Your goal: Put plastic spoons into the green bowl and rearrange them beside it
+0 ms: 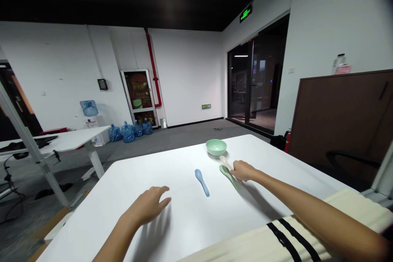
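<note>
My right hand (243, 171) is closed around the handle of a cream spoon (225, 161), whose bowl end points toward a pale green bowl (216, 147). Just below that spoon lies a green spoon (227, 175) on the table, its handle end partly hidden by my right hand. A blue spoon (202, 182) rests on the table between my two hands. Over the left part of the table my left hand (151, 204) is held with thumb and fingers apart, holding nothing.
The white table (184, 221) has its far edge just behind the bowl. Cream cloth with black stripes (285, 237) lies along the near right side. Farther off stand a second white table (76, 138), blue water bottles (127, 132) and a brown cabinet (334, 127).
</note>
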The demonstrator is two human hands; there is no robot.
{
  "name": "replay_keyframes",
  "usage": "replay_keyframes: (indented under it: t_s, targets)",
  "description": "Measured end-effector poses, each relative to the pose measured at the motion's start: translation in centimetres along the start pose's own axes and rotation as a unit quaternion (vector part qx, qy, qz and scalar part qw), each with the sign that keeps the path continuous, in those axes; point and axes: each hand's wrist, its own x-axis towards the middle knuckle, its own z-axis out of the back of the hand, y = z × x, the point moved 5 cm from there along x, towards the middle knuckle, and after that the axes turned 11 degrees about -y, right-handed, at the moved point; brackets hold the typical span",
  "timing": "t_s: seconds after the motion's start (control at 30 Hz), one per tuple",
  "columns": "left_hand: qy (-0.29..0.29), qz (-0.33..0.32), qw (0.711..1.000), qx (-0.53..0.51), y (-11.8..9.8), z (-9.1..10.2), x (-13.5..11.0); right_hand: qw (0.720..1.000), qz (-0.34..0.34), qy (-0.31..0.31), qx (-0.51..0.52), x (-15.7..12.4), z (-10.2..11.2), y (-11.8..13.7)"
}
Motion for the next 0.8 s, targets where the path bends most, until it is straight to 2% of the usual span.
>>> replay_keyframes:
  t_s: [0.8]
  targets:
    - [0.009, 0.008, 1.000, 0.004, -0.54, 0.45, -0.24, 1.000, -0.003, 0.004, -0.013, -0.46, -0.09, -0.26]
